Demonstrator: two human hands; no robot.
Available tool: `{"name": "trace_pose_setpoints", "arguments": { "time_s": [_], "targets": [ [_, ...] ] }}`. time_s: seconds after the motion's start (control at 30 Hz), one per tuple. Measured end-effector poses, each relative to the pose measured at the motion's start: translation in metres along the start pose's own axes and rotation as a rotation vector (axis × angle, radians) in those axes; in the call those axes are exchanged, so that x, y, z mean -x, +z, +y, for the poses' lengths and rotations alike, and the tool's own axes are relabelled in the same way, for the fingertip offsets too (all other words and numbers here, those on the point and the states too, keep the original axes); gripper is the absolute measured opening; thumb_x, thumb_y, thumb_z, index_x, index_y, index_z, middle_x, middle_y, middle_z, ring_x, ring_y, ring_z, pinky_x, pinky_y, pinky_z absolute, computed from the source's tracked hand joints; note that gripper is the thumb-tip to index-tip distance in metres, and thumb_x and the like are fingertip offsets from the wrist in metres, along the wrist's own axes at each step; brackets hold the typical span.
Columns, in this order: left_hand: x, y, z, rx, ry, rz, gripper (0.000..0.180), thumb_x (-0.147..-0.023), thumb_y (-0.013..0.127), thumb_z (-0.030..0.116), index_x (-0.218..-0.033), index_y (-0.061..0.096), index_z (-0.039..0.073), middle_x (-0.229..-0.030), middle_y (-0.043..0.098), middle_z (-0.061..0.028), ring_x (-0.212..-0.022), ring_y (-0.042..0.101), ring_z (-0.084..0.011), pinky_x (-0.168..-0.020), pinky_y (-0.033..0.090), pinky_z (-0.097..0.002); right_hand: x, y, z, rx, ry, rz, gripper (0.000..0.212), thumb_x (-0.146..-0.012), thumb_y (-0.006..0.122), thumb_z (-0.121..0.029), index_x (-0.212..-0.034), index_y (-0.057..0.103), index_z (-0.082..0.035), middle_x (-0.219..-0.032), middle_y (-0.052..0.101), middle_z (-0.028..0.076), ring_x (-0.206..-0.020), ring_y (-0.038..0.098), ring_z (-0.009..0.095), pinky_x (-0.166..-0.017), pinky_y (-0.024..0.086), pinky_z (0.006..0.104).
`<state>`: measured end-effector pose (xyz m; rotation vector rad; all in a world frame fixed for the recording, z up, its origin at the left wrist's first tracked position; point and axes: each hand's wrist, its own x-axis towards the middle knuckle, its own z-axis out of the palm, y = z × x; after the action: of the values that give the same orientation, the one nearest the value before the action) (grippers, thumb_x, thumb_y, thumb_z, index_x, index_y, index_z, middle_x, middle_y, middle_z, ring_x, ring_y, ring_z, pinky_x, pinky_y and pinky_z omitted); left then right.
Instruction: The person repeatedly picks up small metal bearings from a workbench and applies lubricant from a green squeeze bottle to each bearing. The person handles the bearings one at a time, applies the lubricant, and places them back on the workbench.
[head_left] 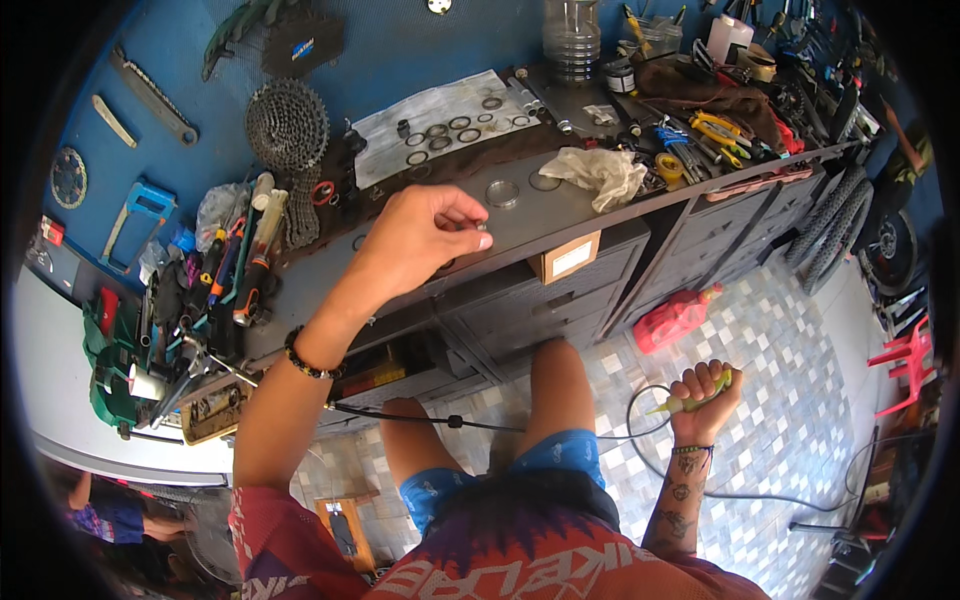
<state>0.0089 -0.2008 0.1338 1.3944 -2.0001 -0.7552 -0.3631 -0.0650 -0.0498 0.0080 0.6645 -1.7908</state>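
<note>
My left hand hovers over the front part of the workbench, thumb and fingers pinched together. A tiny grey, metallic-looking piece shows at the fingertips; its kind is too small to make out. Just beyond the fingertips, a round clear dish or ring lies on the bench. Low on the right, away from the bench, my right hand is wrapped round a yellow-green squeeze bottle, whose pointed nozzle faces left. Several dark rings are spread on a white sheet at the back.
A crumpled cloth lies right of the dish, near pliers and other tools. A cassette and a chain are at the left back. A cardboard box juts from the bench front. A red jug stands on the floor.
</note>
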Motion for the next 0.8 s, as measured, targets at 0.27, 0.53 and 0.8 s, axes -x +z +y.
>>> {"name": "trace_pose_setpoints", "arguments": {
  "time_s": [0.27, 0.53, 0.8],
  "targets": [
    [0.011, -0.010, -0.006, -0.154, -0.043, 0.009, 0.033, -0.080, 0.085, 0.020, -0.108, 0.078, 0.004, -0.080, 0.071, -0.0050, -0.068, 0.056, -0.0111, -0.062, 0.048, -0.0306, -0.002, 0.013, 0.012, -0.031, 0.039, -0.015, 0.030, -0.097, 0.047, -0.032, -0.072, 0.043, -0.016, -0.055, 0.031, -0.006, -0.046, 0.029, 0.010, -0.045, 0.031, 0.0292],
    [-0.016, -0.032, 0.004, -0.482, 0.294, 0.001, 0.026, -0.086, 0.078, 0.011, -0.111, 0.075, 0.006, -0.098, 0.068, -0.0067, -0.088, 0.063, -0.0211, -0.081, 0.051, -0.0342, 0.001, 0.012, 0.016, -0.031, 0.046, -0.033, 0.031, -0.097, 0.048, -0.033, -0.072, 0.043, -0.016, -0.055, 0.032, -0.006, -0.046, 0.030, 0.010, -0.045, 0.031, 0.0291],
    [-0.052, -0.040, 0.003, -0.713, 0.364, -0.270, 0.023, -0.086, 0.079, 0.015, -0.107, 0.074, 0.009, -0.103, 0.062, -0.0058, -0.103, 0.061, -0.0256, -0.099, 0.041, -0.0490, 0.008, 0.013, 0.016, -0.032, 0.061, -0.022, 0.030, -0.097, 0.048, -0.032, -0.071, 0.043, -0.016, -0.055, 0.032, -0.005, -0.046, 0.029, 0.010, -0.046, 0.030, 0.0295]
  ]
}}
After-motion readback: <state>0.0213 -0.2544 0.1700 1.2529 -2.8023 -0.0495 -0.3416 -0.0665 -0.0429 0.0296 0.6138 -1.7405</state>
